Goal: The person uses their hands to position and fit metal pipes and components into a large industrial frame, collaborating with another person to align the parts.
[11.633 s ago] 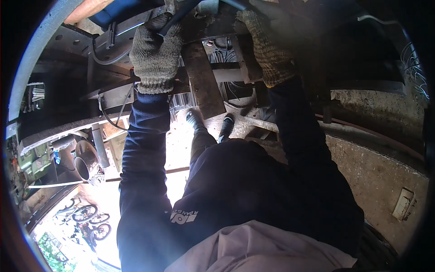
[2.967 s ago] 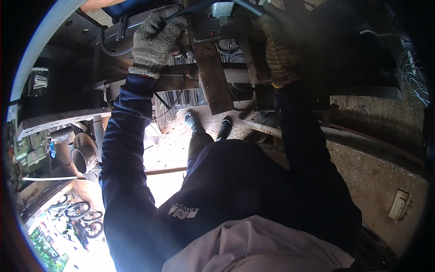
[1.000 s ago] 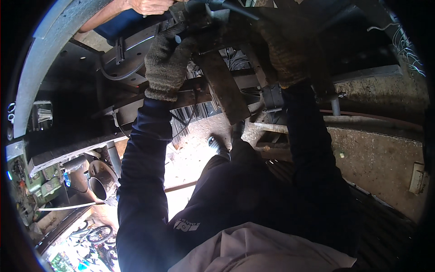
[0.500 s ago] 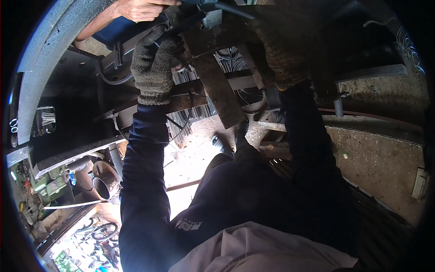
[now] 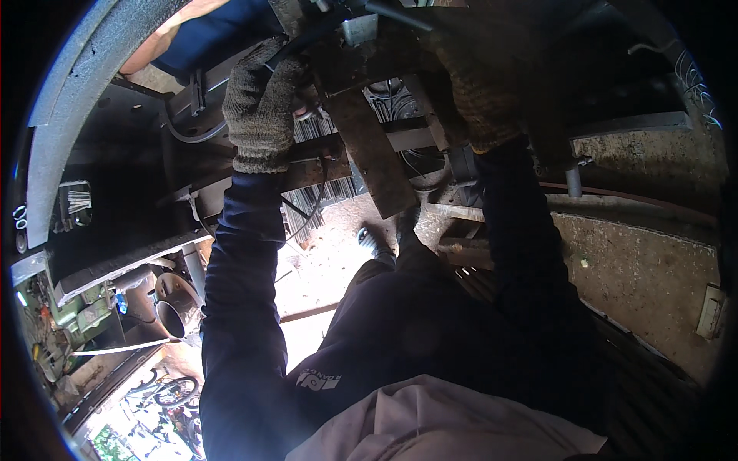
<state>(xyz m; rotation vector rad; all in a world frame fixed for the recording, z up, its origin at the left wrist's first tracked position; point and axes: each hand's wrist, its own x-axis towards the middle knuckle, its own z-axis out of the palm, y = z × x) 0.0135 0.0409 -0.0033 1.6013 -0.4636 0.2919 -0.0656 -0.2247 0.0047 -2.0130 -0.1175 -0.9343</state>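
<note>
My left hand (image 5: pixel 265 111), in a grey-brown knitted glove, is up at the machine with its fingers closed round a dark bar (image 5: pixel 315 32). The bar slants up to the right, toward the middle of the machine. My right hand (image 5: pixel 484 104), in a similar glove, reaches to the machine's dark right side; deep shadow hides its fingers. Between my hands are a dark metal block (image 5: pixel 369 65) and a flat, worn metal plate (image 5: pixel 374 157) slanting down toward my feet. A small grey metal piece (image 5: pixel 360 31) sits above the block.
Another person's arm (image 5: pixel 165 34) is at the upper left, beside a large curved grey rim (image 5: pixel 73 100). Thin metal rods (image 5: pixel 334 188) are stacked below the machine. A pipe (image 5: pixel 173 319) lies lower left; a stained panel (image 5: pixel 638 276) stands at the right.
The other person's hand, seen at the top before, has moved up out of view, leaving part of the arm. My hands stay almost in place.
</note>
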